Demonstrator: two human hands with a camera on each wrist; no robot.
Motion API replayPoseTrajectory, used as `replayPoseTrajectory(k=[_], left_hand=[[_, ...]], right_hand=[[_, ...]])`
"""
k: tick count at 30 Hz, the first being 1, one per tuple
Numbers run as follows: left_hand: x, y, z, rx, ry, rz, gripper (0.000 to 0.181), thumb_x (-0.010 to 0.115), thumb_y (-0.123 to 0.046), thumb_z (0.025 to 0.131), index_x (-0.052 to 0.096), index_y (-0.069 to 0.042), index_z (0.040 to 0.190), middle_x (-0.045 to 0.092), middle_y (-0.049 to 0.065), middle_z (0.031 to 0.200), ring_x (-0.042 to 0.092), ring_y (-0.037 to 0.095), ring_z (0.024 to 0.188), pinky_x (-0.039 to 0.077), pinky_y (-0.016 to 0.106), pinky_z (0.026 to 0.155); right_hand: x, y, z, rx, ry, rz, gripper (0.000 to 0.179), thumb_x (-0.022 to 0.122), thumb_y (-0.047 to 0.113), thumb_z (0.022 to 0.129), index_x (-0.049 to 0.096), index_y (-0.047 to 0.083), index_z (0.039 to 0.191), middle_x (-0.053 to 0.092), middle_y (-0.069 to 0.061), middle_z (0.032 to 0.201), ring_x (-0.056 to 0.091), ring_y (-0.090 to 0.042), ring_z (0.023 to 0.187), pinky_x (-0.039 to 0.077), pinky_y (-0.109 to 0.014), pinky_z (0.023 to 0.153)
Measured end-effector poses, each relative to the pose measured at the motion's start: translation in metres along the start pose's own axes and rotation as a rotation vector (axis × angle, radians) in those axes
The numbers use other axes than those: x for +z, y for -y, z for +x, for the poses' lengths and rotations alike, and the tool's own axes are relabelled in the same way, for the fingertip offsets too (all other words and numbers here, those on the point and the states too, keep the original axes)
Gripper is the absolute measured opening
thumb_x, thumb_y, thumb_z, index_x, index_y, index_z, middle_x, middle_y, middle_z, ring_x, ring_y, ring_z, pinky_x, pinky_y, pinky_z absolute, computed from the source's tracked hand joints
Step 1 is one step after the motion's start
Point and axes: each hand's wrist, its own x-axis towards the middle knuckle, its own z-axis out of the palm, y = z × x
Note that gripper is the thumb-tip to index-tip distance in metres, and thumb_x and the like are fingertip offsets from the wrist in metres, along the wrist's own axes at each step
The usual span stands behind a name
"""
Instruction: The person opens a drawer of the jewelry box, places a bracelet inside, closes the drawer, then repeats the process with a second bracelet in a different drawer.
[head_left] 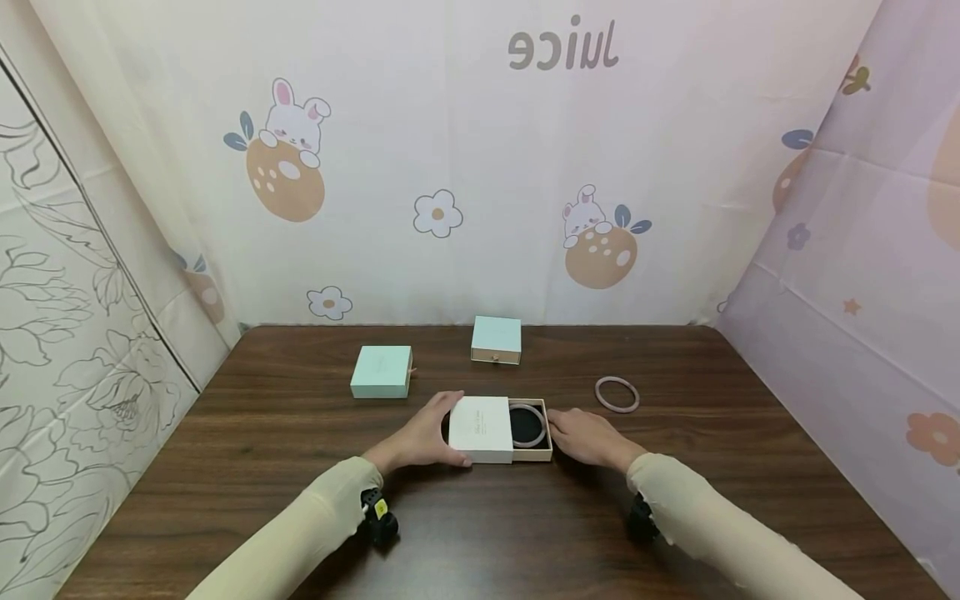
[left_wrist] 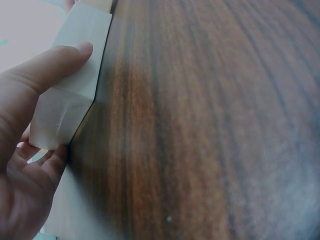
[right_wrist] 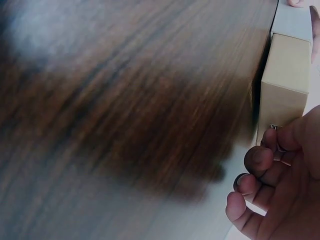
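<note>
White box [head_left: 480, 429] is set on dark wood table [head_left: 495, 533], drawer [head_left: 532, 456] partly out, bangle [head_left: 543, 425] inside. Box is gripped by left hand [head_left: 422, 434] between thumb and fingers; pull [right_wrist: 272, 126] is pinched by right hand [head_left: 588, 435]. Table is backed by printed curtain [head_left: 465, 125].

Bare tabletop [head_left: 480, 533] leaves you a way through in front of the white box [head_left: 481, 427].
Beyond it, a left mint box [head_left: 381, 372] and a far mint box [head_left: 496, 337] block you, a gap between them; a ring [head_left: 618, 410] lies just past your right hand [head_left: 588, 437].
</note>
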Motion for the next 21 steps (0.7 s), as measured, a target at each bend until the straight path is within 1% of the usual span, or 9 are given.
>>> replayPoseTrajectory(k=[8, 21], left_hand=[[-0.0003, 0.0001, -0.0004, -0.003, 0.003, -0.002, 0.109, 0.087, -0.036, 0.065, 0.027, 0.000, 0.148, 0.033, 0.017, 0.145, 0.038, 0.029, 0.127, 0.035, 0.046, 0.099], [-0.0006, -0.0012, 0.0000, -0.010, 0.007, 0.018, 0.108, 0.087, -0.036, 0.066, 0.027, -0.001, 0.149, 0.032, 0.016, 0.145, 0.037, 0.029, 0.128, 0.035, 0.047, 0.100]], right_hand=[[0.0012, 0.0034, 0.0015, -0.012, -0.007, 0.002, 0.018, 0.048, 0.014, 0.097, 0.056, 0.016, 0.081, 0.062, -0.003, 0.075, 0.063, -0.022, 0.073, 0.047, -0.045, 0.064], [0.0028, 0.0096, 0.0043, -0.014, -0.002, 0.008, 0.019, 0.048, 0.015, 0.097, 0.055, 0.015, 0.079, 0.053, 0.001, 0.066, 0.057, -0.018, 0.065, 0.046, -0.043, 0.060]])
